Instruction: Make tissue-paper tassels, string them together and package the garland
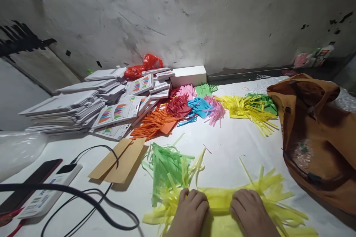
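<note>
A sheet of yellow tissue paper (219,199) with fringed ends spreads across the near edge of the table, its plain middle folded into a band. My left hand (191,209) curls its fingers over the left part of this band. On the right part, my right hand (249,207) grips it the same way, with a gap of bare yellow paper between the hands. Loose yellow strips fan out beyond both hands. Just past my left hand lies a light green tissue tassel (167,166), partly covered by yellow strips. My thumbs are mostly hidden.
Fringed tassels in orange (155,123), blue (198,107) and yellow (244,109) lie farther back. Stacked printed packets (119,113) stand left. A brown cloth bag (319,126) sits right. Nearer left are a folded brown paper (119,161), power bank (51,190), phone (30,185) and black cable (91,200).
</note>
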Demonstrator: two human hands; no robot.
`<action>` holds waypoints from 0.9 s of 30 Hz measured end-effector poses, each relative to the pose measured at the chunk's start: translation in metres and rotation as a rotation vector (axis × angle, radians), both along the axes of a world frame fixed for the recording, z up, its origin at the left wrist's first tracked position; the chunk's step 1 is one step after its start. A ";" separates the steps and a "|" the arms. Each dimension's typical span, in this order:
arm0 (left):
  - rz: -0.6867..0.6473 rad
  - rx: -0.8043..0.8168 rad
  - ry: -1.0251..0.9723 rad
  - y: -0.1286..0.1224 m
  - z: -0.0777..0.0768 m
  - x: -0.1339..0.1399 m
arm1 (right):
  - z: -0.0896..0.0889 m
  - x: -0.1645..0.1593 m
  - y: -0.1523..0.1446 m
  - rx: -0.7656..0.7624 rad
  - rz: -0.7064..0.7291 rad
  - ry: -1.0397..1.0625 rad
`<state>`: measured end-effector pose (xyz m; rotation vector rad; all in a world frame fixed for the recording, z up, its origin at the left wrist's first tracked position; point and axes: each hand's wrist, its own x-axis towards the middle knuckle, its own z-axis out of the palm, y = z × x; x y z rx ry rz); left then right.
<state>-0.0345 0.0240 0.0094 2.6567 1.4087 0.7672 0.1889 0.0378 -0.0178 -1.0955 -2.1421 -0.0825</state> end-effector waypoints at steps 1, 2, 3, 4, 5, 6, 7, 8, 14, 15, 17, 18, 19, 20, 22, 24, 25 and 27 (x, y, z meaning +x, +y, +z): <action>0.060 -0.051 0.013 0.000 0.003 0.001 | 0.001 -0.001 0.003 -0.034 -0.040 -0.028; 0.123 -0.101 0.038 0.000 0.007 0.003 | 0.002 -0.002 0.007 -0.064 -0.076 -0.074; 0.182 -0.144 0.067 0.002 0.010 0.006 | 0.003 -0.004 0.011 -0.090 -0.102 -0.127; 0.230 -0.176 0.096 0.005 0.013 0.009 | 0.004 -0.005 0.016 -0.112 -0.115 -0.175; 0.270 -0.192 0.120 0.008 0.015 0.011 | 0.005 -0.006 0.020 -0.128 -0.120 -0.212; 0.297 -0.201 0.140 0.011 0.016 0.013 | 0.007 -0.007 0.024 -0.138 -0.123 -0.233; 0.311 -0.204 0.154 0.015 0.016 0.015 | 0.009 -0.007 0.027 -0.142 -0.119 -0.244; 0.320 -0.202 0.160 0.018 0.015 0.016 | 0.011 -0.008 0.029 -0.145 -0.120 -0.248; 0.314 -0.195 0.133 0.021 0.007 0.015 | 0.031 -0.015 0.022 -0.058 -0.056 -0.140; 0.320 -0.201 0.133 0.020 0.008 0.015 | 0.033 -0.017 0.019 -0.034 0.028 -0.127; 0.332 -0.200 0.125 0.018 0.013 0.015 | 0.033 -0.019 0.015 0.001 0.154 -0.123; 0.312 -0.185 0.111 0.017 0.017 0.014 | 0.032 -0.020 0.014 0.008 0.174 -0.118; 0.269 -0.158 0.092 0.016 0.021 0.014 | 0.031 -0.021 0.013 0.007 0.178 -0.104; 0.206 -0.119 0.076 0.015 0.024 0.013 | 0.031 -0.021 0.012 -0.005 0.178 -0.085; 0.058 -0.029 0.076 0.014 0.028 0.012 | 0.031 -0.023 0.012 -0.039 0.170 -0.060; -0.039 0.030 0.129 0.014 0.027 0.011 | 0.032 -0.024 0.012 -0.033 0.190 -0.077; -0.065 0.040 0.157 0.014 0.025 0.011 | 0.032 -0.024 0.011 -0.010 0.201 -0.101; -0.103 0.022 0.199 0.013 0.018 0.009 | 0.029 -0.023 0.010 0.050 0.216 -0.149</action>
